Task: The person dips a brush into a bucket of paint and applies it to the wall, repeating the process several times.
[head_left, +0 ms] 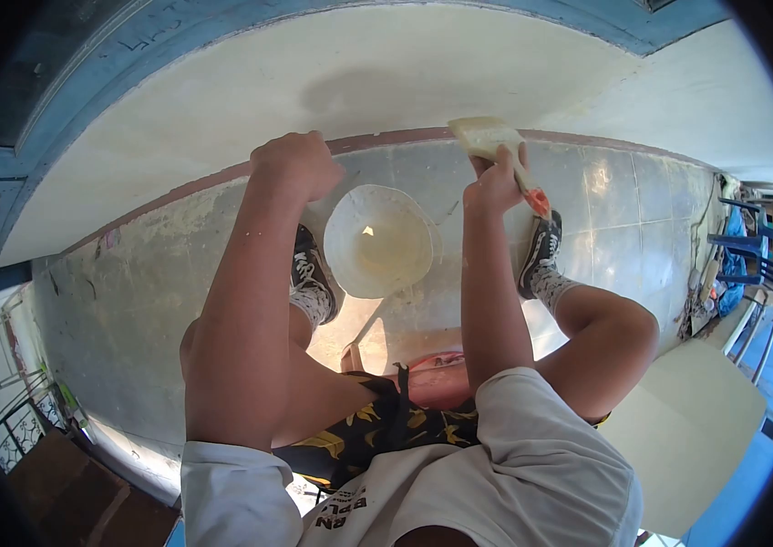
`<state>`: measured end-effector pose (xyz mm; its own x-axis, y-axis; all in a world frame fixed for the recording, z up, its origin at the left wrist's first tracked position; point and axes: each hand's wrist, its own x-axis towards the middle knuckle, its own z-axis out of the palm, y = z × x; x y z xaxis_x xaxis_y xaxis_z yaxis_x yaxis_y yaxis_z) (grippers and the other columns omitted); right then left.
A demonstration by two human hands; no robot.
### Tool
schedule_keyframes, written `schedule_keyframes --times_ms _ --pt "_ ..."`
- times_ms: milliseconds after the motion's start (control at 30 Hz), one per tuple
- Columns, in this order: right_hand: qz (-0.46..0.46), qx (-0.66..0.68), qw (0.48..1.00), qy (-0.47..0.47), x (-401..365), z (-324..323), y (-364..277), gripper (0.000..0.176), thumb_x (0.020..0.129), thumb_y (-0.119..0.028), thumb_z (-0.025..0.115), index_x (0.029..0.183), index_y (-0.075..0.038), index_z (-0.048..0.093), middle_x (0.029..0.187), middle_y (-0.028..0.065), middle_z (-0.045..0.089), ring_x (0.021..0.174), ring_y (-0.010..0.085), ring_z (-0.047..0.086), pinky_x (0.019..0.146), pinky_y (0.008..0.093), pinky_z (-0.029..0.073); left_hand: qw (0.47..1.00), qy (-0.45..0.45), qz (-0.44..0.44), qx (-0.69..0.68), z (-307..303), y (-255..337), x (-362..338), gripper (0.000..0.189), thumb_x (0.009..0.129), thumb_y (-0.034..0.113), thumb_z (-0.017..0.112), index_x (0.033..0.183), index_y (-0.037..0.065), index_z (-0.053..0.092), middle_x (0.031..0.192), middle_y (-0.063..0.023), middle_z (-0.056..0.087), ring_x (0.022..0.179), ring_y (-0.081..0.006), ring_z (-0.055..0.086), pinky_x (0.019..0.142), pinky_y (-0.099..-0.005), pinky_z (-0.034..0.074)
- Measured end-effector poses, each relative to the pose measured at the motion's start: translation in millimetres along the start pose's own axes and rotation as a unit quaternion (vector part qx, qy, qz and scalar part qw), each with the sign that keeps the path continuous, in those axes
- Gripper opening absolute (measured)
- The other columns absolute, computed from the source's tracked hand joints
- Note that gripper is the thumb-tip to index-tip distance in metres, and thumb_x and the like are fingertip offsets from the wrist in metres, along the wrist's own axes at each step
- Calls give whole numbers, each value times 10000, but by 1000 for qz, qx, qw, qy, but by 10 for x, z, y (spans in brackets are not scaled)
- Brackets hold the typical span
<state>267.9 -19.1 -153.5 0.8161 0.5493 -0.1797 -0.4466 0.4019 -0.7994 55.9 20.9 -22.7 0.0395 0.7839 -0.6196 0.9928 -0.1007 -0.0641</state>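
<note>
While the right hand [496,185] grips a brush [485,137] by its orange handle, the pale bristles press the foot of the cream wall [359,82], at twelve o'clock from the fist, just on the reddish skirting [386,139]. At nine o'clock from it, the left hand [295,164] is curled shut against the same skirting, with nothing seen in it. A white bucket [335,239] stands on the tiled floor [623,210], at six o'clock between both hands, flanked by the left shoe [311,273] and right shoe [541,246].
</note>
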Motion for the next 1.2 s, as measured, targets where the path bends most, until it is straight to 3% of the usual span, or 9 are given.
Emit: schedule_keyframes --times_ms 133,233,367,433,567,633,733,1000,1200 --pt "24 -69 997 31 327 329 324 555 827 -3 512 1354 36 343 1248 218 452 1001 314 579 751 406 584 1000 -17 10 -4 -37 69 -98 537 818 400 585 1235 66 529 1192 -126 600 1106 -283 571 935 -399 462" --pt "15 -54 997 47 264 444 -28 540 827 -7 522 1340 43 360 1254 209 449 1008 307 576 729 408 587 1000 4 29 -10 7 91 -130 561 819 410 582 1257 66 514 1203 -127 593 1116 -283 565 948 -398 454" --pt "-28 -9 999 -39 194 55 -365 515 839 1 500 1332 51 359 1220 216 473 1014 343 586 735 418 589 999 37 34 7 48 24 -67 505 830 411 571 1203 72 553 1157 -110 623 1097 -260 588 926 -405 469" --pt "-18 -48 998 20 446 -89 -372 547 833 20 494 1354 48 330 1262 205 452 1050 315 568 737 405 582 1000 15 18 12 3 11 -84 522 832 418 571 1224 75 533 1177 -108 611 1111 -258 578 926 -408 468" --pt "-101 -115 988 19 1033 333 -761 490 805 -14 530 1268 108 427 1178 225 484 920 278 598 684 360 597 999 26 25 26 64 36 -82 528 834 420 573 1232 75 525 1196 -111 599 1119 -259 573 927 -410 465" --pt "-119 -107 987 28 905 699 -1217 454 797 12 518 1233 122 457 1147 236 491 896 290 607 680 359 601 999 18 29 10 55 76 -97 535 834 428 576 1233 75 522 1201 -111 596 1118 -263 573 934 -410 460" --pt "-145 -65 987 -20 794 579 -1461 455 804 15 509 1245 109 447 1152 240 493 908 312 609 688 373 601 999 15 26 15 47 97 -63 529 837 429 574 1226 73 526 1200 -111 598 1119 -265 571 942 -408 457" --pt "-21 -41 992 113 934 -600 -833 491 829 17 509 1308 4 400 1246 196 460 1055 337 565 732 418 590 999 13 31 27 39 164 -58 552 828 421 583 1238 57 518 1207 -138 587 1118 -287 563 945 -405 448" --pt "-47 -47 996 64 1361 -544 -576 492 825 10 519 1303 32 401 1247 194 470 1045 304 569 737 411 586 998 13 43 35 89 259 -9 567 823 412 585 1260 59 505 1221 -146 576 1123 -299 555 949 -404 445"
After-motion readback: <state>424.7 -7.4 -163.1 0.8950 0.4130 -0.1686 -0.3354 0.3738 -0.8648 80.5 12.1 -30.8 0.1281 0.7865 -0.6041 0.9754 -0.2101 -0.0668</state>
